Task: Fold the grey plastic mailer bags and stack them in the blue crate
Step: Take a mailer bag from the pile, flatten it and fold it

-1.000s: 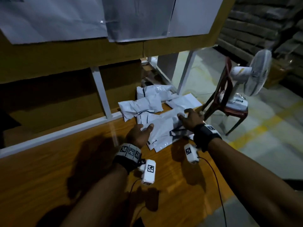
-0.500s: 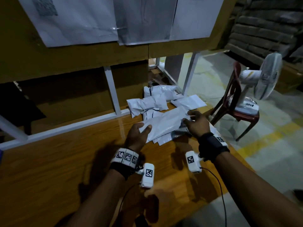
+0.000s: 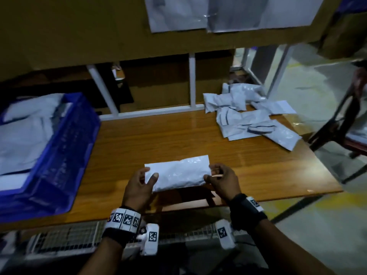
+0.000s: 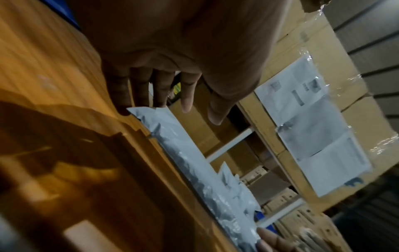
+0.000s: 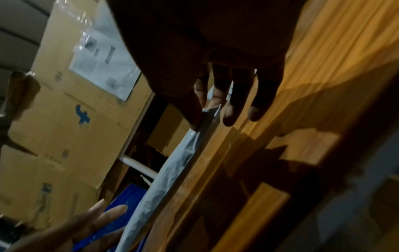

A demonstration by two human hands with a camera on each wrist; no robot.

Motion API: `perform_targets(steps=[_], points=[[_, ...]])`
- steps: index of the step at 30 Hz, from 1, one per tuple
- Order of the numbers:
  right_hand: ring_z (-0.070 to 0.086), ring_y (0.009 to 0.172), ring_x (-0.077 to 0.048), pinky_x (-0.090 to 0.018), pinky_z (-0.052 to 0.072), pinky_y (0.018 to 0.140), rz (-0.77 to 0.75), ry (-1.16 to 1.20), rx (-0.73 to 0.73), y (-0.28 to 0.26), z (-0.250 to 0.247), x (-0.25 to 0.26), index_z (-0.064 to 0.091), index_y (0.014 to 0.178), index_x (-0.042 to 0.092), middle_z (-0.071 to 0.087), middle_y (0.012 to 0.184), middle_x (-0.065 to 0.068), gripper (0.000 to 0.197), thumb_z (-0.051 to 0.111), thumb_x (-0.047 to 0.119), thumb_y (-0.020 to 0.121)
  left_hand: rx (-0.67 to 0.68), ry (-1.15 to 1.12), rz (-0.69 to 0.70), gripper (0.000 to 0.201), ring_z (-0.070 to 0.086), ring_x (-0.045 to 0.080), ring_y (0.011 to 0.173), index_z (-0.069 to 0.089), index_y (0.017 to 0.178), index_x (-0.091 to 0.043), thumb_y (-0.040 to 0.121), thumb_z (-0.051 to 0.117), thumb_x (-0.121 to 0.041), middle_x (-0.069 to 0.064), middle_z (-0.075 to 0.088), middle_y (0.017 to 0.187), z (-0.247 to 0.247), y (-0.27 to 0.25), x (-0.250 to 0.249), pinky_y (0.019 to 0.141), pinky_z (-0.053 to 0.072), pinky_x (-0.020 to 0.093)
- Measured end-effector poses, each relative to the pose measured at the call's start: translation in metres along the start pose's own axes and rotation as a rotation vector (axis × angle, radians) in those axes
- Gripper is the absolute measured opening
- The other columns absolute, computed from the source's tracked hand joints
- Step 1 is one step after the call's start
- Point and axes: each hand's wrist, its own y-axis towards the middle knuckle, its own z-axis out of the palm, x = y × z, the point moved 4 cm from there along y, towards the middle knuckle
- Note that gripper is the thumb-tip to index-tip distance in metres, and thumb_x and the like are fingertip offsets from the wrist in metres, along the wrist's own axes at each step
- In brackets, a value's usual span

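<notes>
One grey mailer bag (image 3: 178, 172) is held flat just above the wooden table (image 3: 158, 139), near its front edge. My left hand (image 3: 150, 174) pinches its left end, thumb on top and fingers underneath. My right hand (image 3: 210, 173) pinches the right end. In the left wrist view the left hand (image 4: 172, 110) meets the bag (image 4: 190, 162) at its end. The right wrist view shows the right hand (image 5: 210, 119) gripping the bag (image 5: 172, 170) edge-on. The blue crate (image 3: 65, 147) stands at the table's left with pale folded bags (image 3: 25, 132) inside. A loose pile of mailers (image 3: 248, 120) lies at the back right.
White frame posts (image 3: 191, 82) and cardboard boxes (image 3: 155, 84) close off the back of the table. A dark chair (image 3: 337, 126) stands off the table's right end. The table's front edge (image 3: 198, 207) runs just under my wrists, with a metal grid (image 3: 69, 237) below it.
Both hands lifted one bag off the pile and brought it to the front middle of the table. The head view swung left, bringing the blue crate into sight.
</notes>
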Motion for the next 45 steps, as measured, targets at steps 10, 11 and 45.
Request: perform_targets(steps=[10, 11, 45], points=[[0.071, 0.079, -0.004, -0.042, 0.06, 0.072, -0.095, -0.189, 0.004, -0.019, 0.091, 0.009, 0.067, 0.099, 0.038, 0.07, 0.085, 0.009, 0.03, 0.087, 0.028, 0.079, -0.06, 0.092, 0.023, 0.032, 0.061, 0.022, 0.114, 0.061, 0.118, -0.028, 0.09, 0.077, -0.035, 0.002, 0.066, 0.122, -0.065, 0.004, 0.069, 0.095, 0.052, 0.038], [0.071, 0.077, -0.004, -0.04, 0.06, 0.072, -0.094, -0.206, -0.001, -0.021, 0.096, 0.009, 0.067, 0.098, 0.038, 0.07, 0.085, 0.009, 0.029, 0.087, 0.029, 0.079, -0.046, 0.118, 0.032, 0.034, 0.062, 0.024, 0.116, 0.062, 0.119, -0.028, 0.09, 0.076, -0.037, 0.002, 0.067, 0.122, -0.067, 0.006, 0.074, 0.095, 0.053, 0.04], [0.005, 0.158, -0.019, -0.054, 0.001, 0.126, -0.522, -1.074, 0.166, -0.025, 0.192, 0.019, 0.024, 0.162, 0.015, 0.017, 0.169, -0.005, 0.069, 0.01, 0.055, 0.108, 0.253, 1.006, 0.431, 0.075, 0.002, 0.025, 0.158, 0.016, 0.162, -0.008, 0.1, 0.004, -0.049, 0.012, 0.01, 0.17, 0.001, 0.019, 0.075, 0.128, 0.002, 0.047]])
